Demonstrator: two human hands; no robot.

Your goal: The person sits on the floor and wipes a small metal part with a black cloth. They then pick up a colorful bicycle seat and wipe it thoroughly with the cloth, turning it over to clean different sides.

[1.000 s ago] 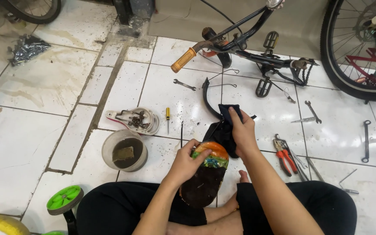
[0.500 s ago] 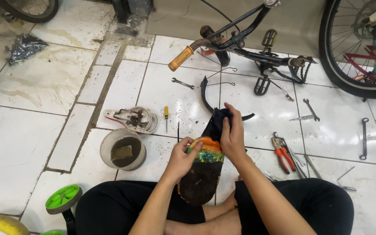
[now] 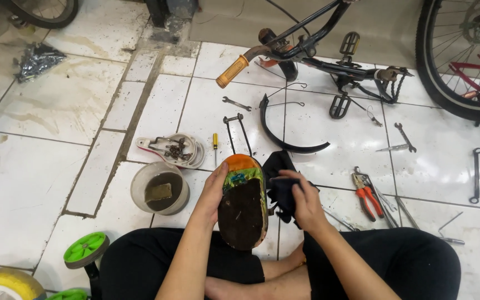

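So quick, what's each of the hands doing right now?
Left hand: closed on the bike seat, holding its edge.
Right hand: closed on a black rag.

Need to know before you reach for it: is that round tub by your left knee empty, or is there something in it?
Not empty. The round tub stands upright on the tile, holding dark liquid with a squarish block in it. How deep the liquid is, I cannot tell.

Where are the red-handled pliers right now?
In the head view, the red-handled pliers lie on the white floor tiles, just right of the right hand holding the black cloth.
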